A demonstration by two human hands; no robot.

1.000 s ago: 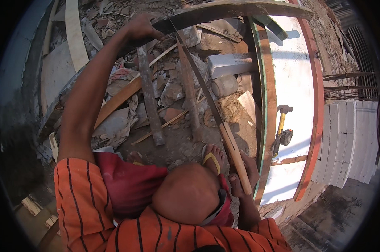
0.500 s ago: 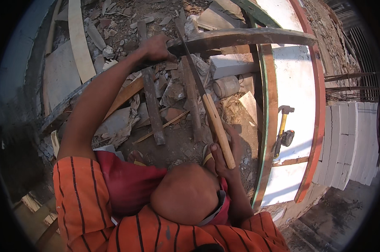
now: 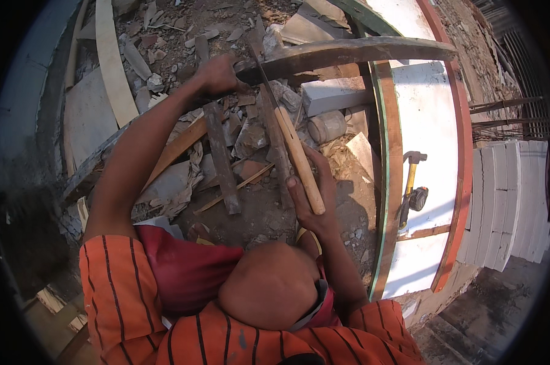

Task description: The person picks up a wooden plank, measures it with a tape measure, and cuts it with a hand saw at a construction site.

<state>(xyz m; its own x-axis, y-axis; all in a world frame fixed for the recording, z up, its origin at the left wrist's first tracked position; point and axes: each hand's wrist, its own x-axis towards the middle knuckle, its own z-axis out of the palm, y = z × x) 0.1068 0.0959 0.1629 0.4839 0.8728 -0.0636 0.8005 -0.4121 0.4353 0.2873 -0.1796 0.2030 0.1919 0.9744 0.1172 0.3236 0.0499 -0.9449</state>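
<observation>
Left arm extended from 8 o'clock; the left hand (image 3: 220,78) bears at 11 o'clock on the dark timber (image 3: 351,52), which reaches to 1 o'clock; its fingers are partly hidden, closure undetermined. Right forearm rises from 5 o'clock; the right hand (image 3: 316,191) is wrapped around the handle of the saw (image 3: 290,139), blade toward 11 o'clock, across the timber.

- Strong daylight nearly bleaches the white panel (image 3: 426,115); shadow bands cross its lower part.
- The far-left wall (image 3: 28,134) lies dim and hazy.
- The knee (image 3: 269,286) carries a soft sheen.
- Fisheye distortion bows the red beam (image 3: 463,158); black vignetting fills the corners.
</observation>
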